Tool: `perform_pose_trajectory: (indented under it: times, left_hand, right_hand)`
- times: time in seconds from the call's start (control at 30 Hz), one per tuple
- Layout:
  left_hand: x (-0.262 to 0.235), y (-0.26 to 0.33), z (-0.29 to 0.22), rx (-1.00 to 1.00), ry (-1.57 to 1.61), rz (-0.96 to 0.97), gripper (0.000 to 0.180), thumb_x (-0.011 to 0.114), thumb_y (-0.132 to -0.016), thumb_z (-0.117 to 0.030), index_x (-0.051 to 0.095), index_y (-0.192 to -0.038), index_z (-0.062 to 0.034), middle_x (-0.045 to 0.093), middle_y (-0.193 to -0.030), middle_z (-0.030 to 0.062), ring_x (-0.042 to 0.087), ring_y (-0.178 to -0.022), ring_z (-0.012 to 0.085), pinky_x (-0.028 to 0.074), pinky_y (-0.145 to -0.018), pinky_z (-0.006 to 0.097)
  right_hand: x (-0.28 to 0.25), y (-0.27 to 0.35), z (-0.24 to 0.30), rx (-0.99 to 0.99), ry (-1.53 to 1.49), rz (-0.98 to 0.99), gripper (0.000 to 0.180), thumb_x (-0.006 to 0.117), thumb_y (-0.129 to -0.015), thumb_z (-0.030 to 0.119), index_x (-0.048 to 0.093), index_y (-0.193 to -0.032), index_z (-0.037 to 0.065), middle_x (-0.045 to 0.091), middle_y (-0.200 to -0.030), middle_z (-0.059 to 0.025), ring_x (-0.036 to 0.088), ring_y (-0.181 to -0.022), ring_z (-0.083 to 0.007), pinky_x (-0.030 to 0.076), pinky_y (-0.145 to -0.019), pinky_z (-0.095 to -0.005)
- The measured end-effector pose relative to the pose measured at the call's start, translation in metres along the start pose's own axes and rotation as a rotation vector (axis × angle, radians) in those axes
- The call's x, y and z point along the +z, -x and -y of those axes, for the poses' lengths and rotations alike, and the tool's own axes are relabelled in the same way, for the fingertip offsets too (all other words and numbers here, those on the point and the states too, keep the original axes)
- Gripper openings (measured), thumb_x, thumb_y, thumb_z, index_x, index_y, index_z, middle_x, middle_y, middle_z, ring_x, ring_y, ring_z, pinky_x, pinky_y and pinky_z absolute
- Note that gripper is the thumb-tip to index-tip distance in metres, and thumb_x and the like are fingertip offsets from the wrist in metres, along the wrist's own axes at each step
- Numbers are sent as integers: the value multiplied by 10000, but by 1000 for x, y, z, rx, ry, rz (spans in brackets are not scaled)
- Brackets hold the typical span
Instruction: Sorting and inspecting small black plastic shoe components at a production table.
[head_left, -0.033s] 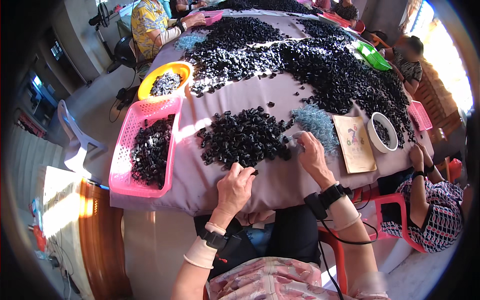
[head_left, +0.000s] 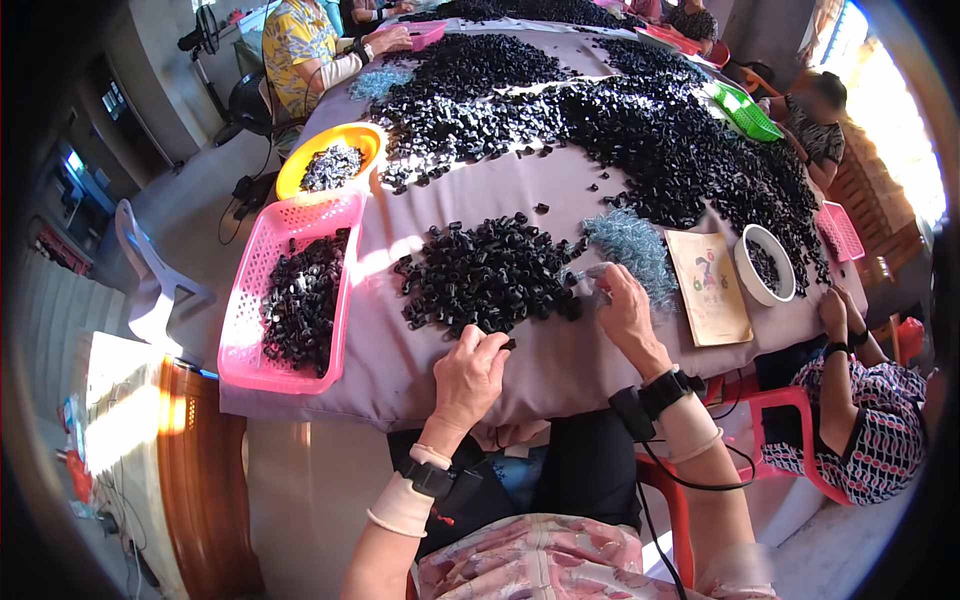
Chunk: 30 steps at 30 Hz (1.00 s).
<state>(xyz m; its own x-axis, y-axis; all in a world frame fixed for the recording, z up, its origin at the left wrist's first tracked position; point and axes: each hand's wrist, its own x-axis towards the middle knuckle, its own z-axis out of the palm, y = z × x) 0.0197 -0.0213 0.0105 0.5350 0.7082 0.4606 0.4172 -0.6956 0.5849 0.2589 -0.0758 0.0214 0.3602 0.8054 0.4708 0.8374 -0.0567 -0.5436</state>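
Around you, a pink perforated plastic basket [head_left: 250,300] partly filled with black pieces sits at the left edge of the cloth-covered surface [head_left: 560,360], with a round yellow bowl [head_left: 368,138] of dark bits just behind it. To your right lie a tan booklet [head_left: 708,290] and a white round bowl [head_left: 745,275] holding a few black pieces; a pile of pale blue-grey small metal parts [head_left: 632,245] lies between the booklet and your own heap. A far larger spread of black pieces [head_left: 650,130] covers the middle of the surface. Other people sit at the far left corner and at the right side, their hands well apart from yours.

Your heap of small black ring-shaped plastic pieces [head_left: 490,275] lies straight ahead, near the front edge; the pieces look short, tubular and glossy.

Your left hand [head_left: 470,375] rests at the heap's near edge, fingers curled down on a black piece. Your right hand [head_left: 625,310] sits at the heap's right side, fingers pinched together on something small and pale; what it is you cannot tell.
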Motion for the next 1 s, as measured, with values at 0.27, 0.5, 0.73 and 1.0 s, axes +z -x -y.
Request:
perform_pose_trajectory:
  times: [0.27,0.5,0.73,1.0]
  left_hand:
    - [2,1,-2,28,51,-78,100,640,-800,-113,603,-891,-96,548,-800,45,597,-643,253,481,-537,353]
    - [3,-3,-12,98,169,-88,85,625,-800,-45,606,-876,-76,569,-792,71,603,-663,264,483,-546,341]
    - [8,-3,-15,107,231,53,159,582,-800,-20,581,-946,-84,574,-860,82,600,-749,304,488,-605,367]
    - [12,-4,-10,60,238,48,117,564,-826,-49,558,-941,-68,564,-858,96,596,-750,320,483,-597,387]
  right_hand:
    - [-14,16,12,103,-130,-29,266,523,-691,-96,568,-922,30,572,-820,-130,587,-724,-290,465,-613,-343]
    - [-6,34,64,15,-381,107,377,493,-647,-134,591,-972,29,566,-797,-134,582,-704,-273,460,-599,-327]
    - [4,44,79,97,-527,280,394,519,-646,-151,568,-1005,5,606,-859,-149,632,-812,-257,503,-715,-316]
    - [16,48,75,313,-829,337,235,587,-806,-49,574,-1034,5,644,-946,-80,604,-910,-125,486,-791,-276]
